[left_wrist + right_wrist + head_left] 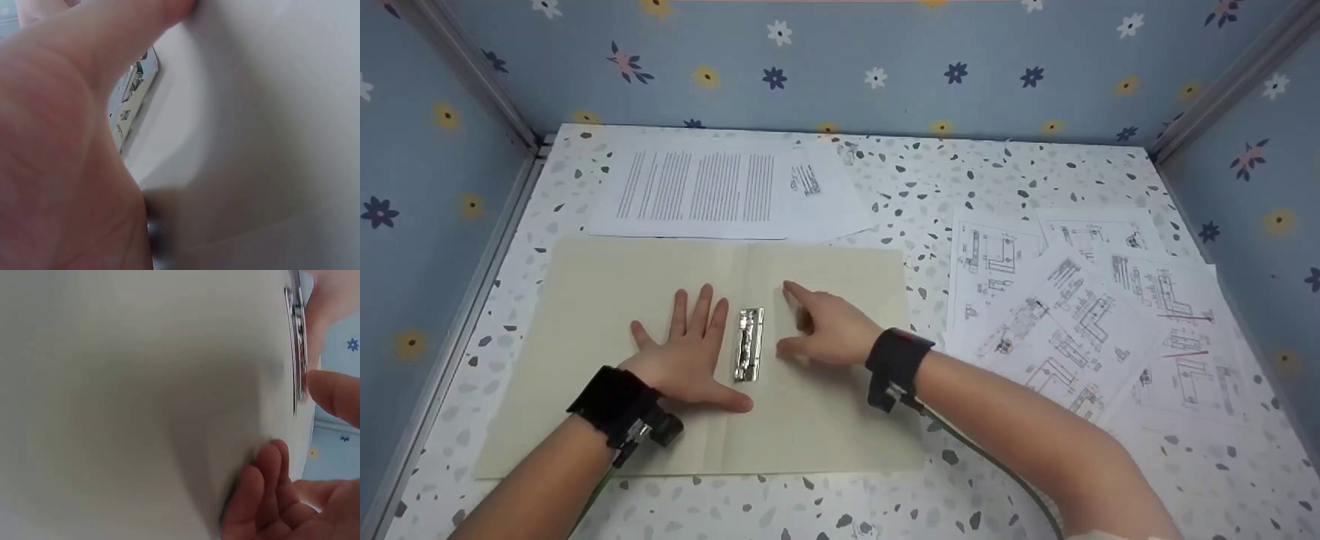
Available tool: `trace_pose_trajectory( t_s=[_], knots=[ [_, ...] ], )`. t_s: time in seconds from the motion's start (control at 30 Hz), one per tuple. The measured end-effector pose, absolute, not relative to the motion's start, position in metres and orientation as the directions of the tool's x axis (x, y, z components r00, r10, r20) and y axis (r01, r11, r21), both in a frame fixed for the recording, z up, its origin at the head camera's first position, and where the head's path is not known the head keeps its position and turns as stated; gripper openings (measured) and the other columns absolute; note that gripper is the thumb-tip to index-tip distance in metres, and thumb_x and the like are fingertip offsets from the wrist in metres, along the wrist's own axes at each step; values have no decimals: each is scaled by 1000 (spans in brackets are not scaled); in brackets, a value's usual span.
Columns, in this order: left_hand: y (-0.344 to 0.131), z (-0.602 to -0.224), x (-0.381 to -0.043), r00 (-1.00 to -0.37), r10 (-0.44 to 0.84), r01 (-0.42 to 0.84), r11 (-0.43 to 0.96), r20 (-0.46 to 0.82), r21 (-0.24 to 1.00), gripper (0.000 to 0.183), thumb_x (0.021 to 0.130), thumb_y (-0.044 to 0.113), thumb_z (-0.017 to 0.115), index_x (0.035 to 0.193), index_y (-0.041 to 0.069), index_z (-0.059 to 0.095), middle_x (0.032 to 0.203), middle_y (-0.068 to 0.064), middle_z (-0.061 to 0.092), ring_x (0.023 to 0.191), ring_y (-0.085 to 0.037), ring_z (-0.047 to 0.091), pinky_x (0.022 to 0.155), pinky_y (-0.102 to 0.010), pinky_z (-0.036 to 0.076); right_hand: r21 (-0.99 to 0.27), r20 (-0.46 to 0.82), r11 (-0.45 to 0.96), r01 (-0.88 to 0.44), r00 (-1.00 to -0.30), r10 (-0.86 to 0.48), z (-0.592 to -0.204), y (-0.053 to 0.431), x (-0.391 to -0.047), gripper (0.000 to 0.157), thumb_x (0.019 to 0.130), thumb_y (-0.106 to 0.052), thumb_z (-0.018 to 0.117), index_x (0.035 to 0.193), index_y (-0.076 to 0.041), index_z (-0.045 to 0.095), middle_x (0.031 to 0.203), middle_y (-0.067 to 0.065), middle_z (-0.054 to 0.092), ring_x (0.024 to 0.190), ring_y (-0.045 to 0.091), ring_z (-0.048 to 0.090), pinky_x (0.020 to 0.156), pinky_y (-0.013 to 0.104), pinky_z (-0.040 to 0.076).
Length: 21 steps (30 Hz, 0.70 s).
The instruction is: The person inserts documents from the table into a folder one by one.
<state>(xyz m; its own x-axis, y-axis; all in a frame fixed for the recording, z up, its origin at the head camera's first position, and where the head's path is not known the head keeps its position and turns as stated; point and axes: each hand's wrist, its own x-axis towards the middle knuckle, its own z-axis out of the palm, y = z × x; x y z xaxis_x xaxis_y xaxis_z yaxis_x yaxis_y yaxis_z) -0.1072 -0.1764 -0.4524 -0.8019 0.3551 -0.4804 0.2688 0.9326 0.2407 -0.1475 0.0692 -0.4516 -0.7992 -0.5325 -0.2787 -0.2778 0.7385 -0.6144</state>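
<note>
A cream-coloured folder [607, 285] lies spread flat on the table, with a shiny metal file clip [748, 345] fixed near its middle crease. My left hand [688, 364] rests on the folder left of the clip, fingers spread, its thumb reaching below the clip's lower end. To the clip's right, my right hand [834, 328] is at the folder's right half. Its index finger and thumb extend while the other fingers bend under, with nothing between them. In the right wrist view those bent fingers [270, 472] are at the folder's surface, and the clip [298, 343] shows beyond.
Printed text sheets [697, 187] lie behind the folder, overlapping its far side. Several sheets with technical drawings [1080, 322] are spread in an overlapping pile at the right. Flowered blue panels [840, 67] stand around the speckled table [930, 180]. Each wrist wears a black strapped camera [896, 367].
</note>
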Motion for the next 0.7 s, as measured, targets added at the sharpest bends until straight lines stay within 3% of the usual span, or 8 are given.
trace_pose_trajectory(
  t_s=[0.2, 0.4, 0.7],
  knots=[
    [-175, -453, -107, -803, 347, 270, 937, -485, 223, 149, 60, 90, 63, 158, 0, -3, 161, -25, -20, 144, -52, -18, 84, -92, -1, -527, -213, 784, -329, -842, -496, -464, 38, -129, 95, 80, -60, 71, 157, -20, 32, 107, -2, 57, 92, 14, 53, 79, 31, 47],
    [-173, -450, -108, -804, 330, 267, 944, -494, 195, 148, 60, 89, 64, 158, -1, -1, 162, -25, -18, 144, -53, -16, 84, -92, 3, -388, -204, 853, -348, -871, -448, -468, 22, -119, 103, 75, -77, 64, 158, -25, 31, 125, 2, 55, 108, 19, 54, 86, 40, 46],
    [-171, -451, -108, -806, 328, 255, 944, -493, 210, 149, 59, 88, 66, 158, -2, 0, 162, -25, -17, 144, -53, -16, 84, -92, 2, -321, -214, 880, -350, -878, -428, -470, 16, -117, 112, 71, -81, 64, 159, -23, 28, 127, 1, 54, 109, 20, 53, 83, 40, 45]
  ],
)
